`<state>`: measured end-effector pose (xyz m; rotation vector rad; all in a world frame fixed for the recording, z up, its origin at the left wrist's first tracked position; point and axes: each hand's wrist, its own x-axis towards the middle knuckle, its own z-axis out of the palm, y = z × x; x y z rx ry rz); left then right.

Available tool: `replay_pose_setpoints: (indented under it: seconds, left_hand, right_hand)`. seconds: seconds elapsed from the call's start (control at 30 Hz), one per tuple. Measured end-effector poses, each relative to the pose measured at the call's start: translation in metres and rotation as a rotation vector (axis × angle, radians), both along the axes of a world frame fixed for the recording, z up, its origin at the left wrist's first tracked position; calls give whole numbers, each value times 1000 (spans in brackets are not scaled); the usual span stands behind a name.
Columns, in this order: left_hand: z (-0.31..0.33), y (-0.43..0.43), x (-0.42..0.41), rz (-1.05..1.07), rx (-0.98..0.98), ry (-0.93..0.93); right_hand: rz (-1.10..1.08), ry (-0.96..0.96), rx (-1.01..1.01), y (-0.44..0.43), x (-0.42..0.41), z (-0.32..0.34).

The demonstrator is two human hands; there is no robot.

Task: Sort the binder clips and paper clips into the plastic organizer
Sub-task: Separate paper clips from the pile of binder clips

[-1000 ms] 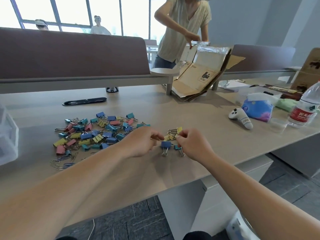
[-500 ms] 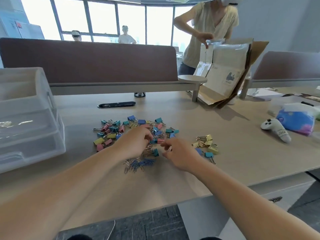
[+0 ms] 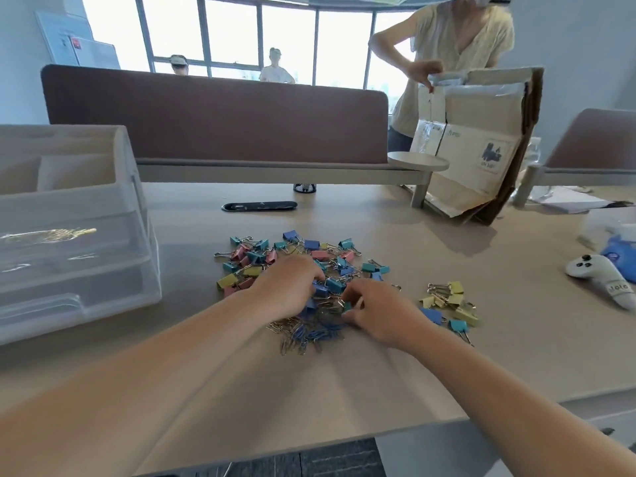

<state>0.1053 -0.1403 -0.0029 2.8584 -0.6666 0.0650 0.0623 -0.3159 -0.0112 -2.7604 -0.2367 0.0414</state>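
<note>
A heap of coloured binder clips [image 3: 292, 256] lies in the middle of the desk. A tangle of blue and silver paper clips [image 3: 306, 333] sits at its near edge. My left hand [image 3: 287, 287] rests on the heap, fingers curled down into it. My right hand [image 3: 378, 313] pinches at a small teal binder clip [image 3: 347, 306] at the heap's right side. A smaller group of mostly yellow binder clips [image 3: 449, 301] lies to the right. The clear plastic organizer [image 3: 69, 242] stands at the left.
A brown divider panel [image 3: 220, 122] runs along the desk's far side. A person at the back right handles a cardboard box [image 3: 481, 149]. A white controller [image 3: 600, 278] and a blue pack [image 3: 621, 253] lie at the right edge. A black slot [image 3: 260, 205] sits behind the heap.
Both hands moved left from the small yellow group onto the main heap. The view turned left and the organizer came into sight.
</note>
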Motion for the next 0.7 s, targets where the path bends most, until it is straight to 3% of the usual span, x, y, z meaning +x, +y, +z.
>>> replay_pose_setpoints:
  seconds: [0.43,0.7]
  left_hand:
    - [-6,-14,4,51,75,-103]
    - [-8,-9,11,119,-37,40]
  right_hand:
    - [-90,-40,386,-10,16,-5]
    - [-194,-53,492,-8,25,-1]
